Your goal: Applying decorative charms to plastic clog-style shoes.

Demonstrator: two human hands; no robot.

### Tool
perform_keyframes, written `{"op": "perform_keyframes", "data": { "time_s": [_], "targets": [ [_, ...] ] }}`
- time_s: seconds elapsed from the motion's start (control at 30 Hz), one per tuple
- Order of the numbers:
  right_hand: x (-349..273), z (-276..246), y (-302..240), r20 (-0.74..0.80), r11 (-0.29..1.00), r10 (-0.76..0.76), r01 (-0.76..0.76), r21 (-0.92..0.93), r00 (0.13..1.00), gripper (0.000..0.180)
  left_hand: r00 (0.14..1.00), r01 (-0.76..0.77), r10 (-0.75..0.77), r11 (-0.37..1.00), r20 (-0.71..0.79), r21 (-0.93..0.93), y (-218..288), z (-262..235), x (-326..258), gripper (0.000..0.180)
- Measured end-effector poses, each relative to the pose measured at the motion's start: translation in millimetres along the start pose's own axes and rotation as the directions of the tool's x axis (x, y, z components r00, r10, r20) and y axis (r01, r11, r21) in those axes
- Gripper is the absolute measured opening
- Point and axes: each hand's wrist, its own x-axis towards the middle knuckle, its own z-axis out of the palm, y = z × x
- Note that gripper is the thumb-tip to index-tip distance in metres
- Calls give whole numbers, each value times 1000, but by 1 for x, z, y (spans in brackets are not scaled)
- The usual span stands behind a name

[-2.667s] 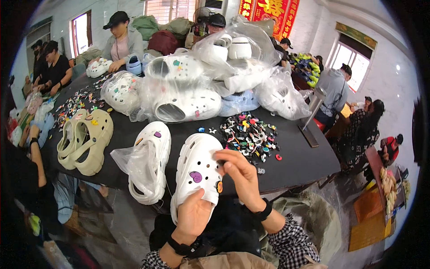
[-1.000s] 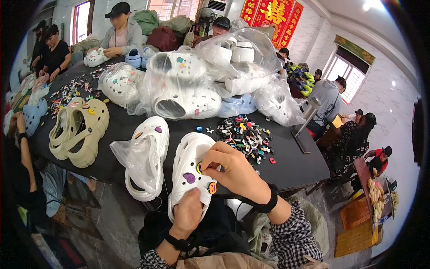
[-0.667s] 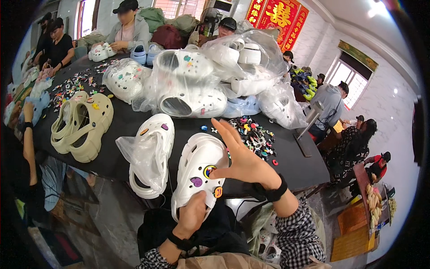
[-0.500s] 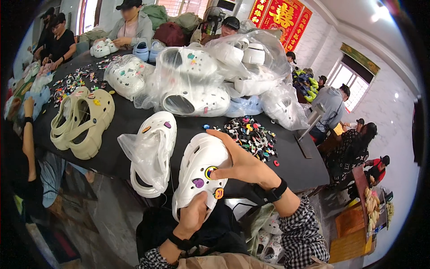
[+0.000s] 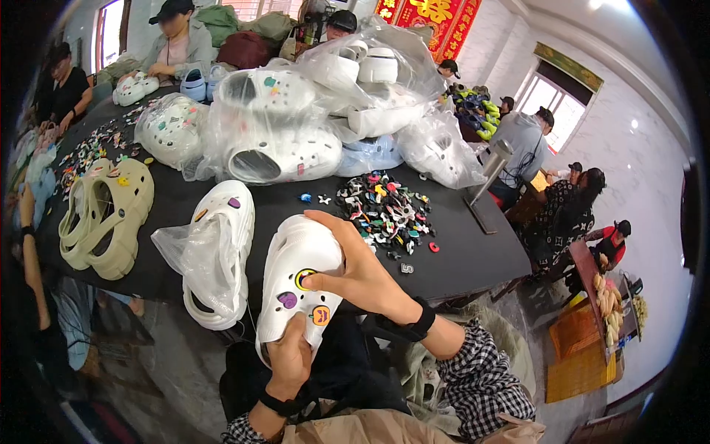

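Note:
Between both hands, tilted at the table's near edge, is a white clog (image 5: 296, 248) with round holes. My left hand (image 5: 290, 351) is closed round its lower end, thumb on the upper and the other fingers hidden. From the right, my right hand (image 5: 366, 274) grips the clog's side and toe, its thumb pressing a round yellow-rimmed charm (image 5: 304, 280). Below that charm sit a purple charm (image 5: 287, 300) and an orange pumpkin charm (image 5: 320, 315). Left of my hands lies a second white clog (image 5: 238, 255) with clear plastic in its opening and two charms near the toe.
A pile of loose charms (image 5: 386, 214) lies beyond my right hand on the black table (image 5: 473, 259). Beige clogs (image 5: 122, 237) stand at the left. Plastic-bagged clogs (image 5: 285, 155) are heaped behind. A metal post (image 5: 488, 174) rises at the right. Several people work around.
The view has swung to the right, so the scene sits further left. Both hands still hold the clog; my right thumb now covers more of the round charm.

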Motion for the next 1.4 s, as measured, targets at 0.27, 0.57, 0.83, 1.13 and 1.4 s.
{"op": "perform_keyframes", "data": {
  "time_s": [0.27,0.57,0.83,1.13,1.4],
  "targets": [
    [-6,11,0,-84,999,-31,32,18,996,83,998,-38,39,999,-57,26,5,5,-6,39],
    [-64,20,2,-259,992,101,-76,103,960,88,990,126,-135,979,49,159,29,4,-13,41],
    [-110,46,20,-362,952,215,-112,284,907,92,974,87,-174,880,147,467,15,-18,-19,33],
    [-117,62,39,-494,989,148,-115,97,857,90,984,-9,-95,825,154,565,12,-15,-19,27],
    [-105,68,24,-536,940,252,-72,334,805,86,983,-83,-31,804,181,589,10,-14,-18,27]
  ]
}}
